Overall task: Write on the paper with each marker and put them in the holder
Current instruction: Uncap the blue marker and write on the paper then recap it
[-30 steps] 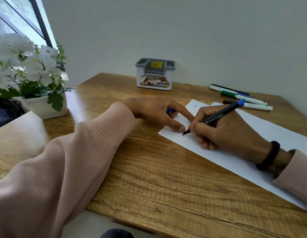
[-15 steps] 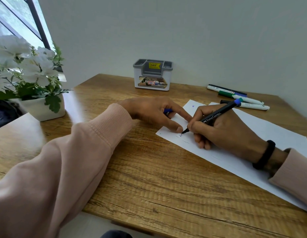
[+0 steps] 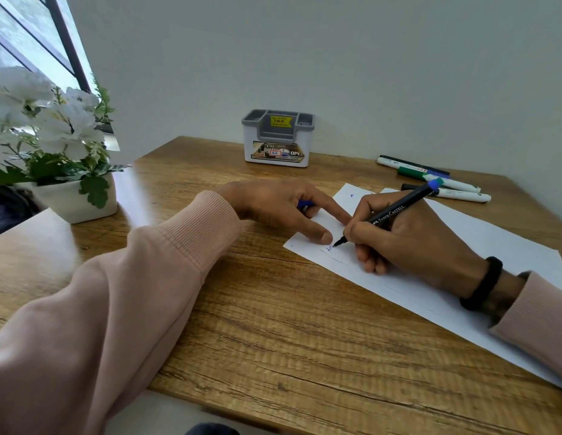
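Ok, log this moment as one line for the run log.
step: writing | right hand grips black marker, tip on paper | left hand holds blue cap, presses paper | holder empty
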`<state>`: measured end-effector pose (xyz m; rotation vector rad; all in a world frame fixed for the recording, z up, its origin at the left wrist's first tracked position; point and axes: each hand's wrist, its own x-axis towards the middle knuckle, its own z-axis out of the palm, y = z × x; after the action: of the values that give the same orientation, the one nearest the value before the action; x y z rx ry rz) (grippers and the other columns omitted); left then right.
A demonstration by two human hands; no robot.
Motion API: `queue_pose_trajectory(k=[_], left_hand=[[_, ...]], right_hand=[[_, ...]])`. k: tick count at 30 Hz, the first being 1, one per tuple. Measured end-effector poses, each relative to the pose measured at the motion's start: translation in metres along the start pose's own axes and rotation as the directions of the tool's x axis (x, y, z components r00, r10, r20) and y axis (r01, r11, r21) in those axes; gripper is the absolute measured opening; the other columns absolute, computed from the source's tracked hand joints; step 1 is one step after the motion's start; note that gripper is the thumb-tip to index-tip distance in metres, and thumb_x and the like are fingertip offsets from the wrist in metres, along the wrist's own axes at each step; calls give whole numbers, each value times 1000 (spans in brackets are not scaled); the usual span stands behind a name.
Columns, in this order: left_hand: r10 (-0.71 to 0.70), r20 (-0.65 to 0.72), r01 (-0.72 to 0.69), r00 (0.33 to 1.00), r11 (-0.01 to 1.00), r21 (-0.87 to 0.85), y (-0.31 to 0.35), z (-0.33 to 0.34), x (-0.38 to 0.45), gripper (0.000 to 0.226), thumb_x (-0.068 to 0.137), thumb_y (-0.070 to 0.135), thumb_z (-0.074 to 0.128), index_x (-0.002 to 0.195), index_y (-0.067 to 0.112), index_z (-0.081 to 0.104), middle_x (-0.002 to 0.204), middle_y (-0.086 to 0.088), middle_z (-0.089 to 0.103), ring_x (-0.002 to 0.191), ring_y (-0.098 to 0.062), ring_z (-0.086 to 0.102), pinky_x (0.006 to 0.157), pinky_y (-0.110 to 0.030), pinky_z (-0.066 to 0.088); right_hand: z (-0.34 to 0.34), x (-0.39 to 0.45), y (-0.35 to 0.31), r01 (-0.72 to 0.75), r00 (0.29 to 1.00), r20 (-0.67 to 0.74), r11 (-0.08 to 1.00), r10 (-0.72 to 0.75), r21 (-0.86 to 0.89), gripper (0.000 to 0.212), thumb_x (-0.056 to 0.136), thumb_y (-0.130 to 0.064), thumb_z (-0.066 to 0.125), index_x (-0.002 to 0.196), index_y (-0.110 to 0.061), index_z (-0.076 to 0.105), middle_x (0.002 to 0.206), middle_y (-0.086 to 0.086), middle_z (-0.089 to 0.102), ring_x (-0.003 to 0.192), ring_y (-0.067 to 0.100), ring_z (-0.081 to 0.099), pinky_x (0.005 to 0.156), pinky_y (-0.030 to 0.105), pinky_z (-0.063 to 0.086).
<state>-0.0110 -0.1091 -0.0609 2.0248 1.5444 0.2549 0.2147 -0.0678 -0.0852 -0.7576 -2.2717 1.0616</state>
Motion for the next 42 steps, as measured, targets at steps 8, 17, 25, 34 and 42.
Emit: queue_pose_trajectory(k=[8, 17, 25, 34, 42], left_hand=[[-13, -6, 13, 1000, 1000, -23, 3, 1, -1, 36, 93, 41, 71, 118, 62, 57, 115, -2, 56, 102, -20, 53, 78, -26, 37], [-12, -13, 12, 1000, 1000, 11, 5, 0, -2, 37, 94, 41, 69, 122, 61, 55, 121, -9, 56, 104, -19, 52, 80, -27, 38], [-6, -26, 6, 1000, 1000, -9, 2, 0, -2, 37, 91, 45, 71, 105, 75, 56, 117, -4, 55, 99, -12, 52, 77, -24, 34], [-12, -26, 12, 1000, 1000, -5, 2, 0, -2, 37, 91, 46, 70, 109, 74, 55, 119, -9, 55, 103, -20, 52, 79, -27, 38], [-13, -23, 13, 1000, 1000, 12, 1, 0, -1, 36, 92, 43, 71, 116, 66, 55, 114, -2, 54, 93, -9, 50, 77, -25, 35]], right_hand=[[1, 0, 0, -5, 1000, -23, 1000, 5, 0, 15, 95, -6, 68, 80, -4, 70, 58, 8, 72, 44, 16, 68, 41, 20, 51], [2, 0, 0, -40, 999, -32, 999, 40, -1, 15, 96, -7, 68, 80, -5, 69, 59, 7, 73, 45, 17, 69, 42, 20, 52], [1, 0, 3, -39, 998, -41, 999, 40, 23, 15, 95, -6, 67, 81, -2, 67, 59, 8, 73, 46, 19, 70, 42, 21, 52], [1, 0, 5, -24, 999, -43, 999, 26, 49, 14, 96, -4, 67, 83, 2, 66, 60, 10, 74, 47, 19, 70, 43, 23, 54], [0, 2, 4, -2, 994, -105, 984, 21, 177, 19, 97, -12, 72, 80, -4, 73, 65, 15, 75, 53, 29, 72, 50, 31, 57]])
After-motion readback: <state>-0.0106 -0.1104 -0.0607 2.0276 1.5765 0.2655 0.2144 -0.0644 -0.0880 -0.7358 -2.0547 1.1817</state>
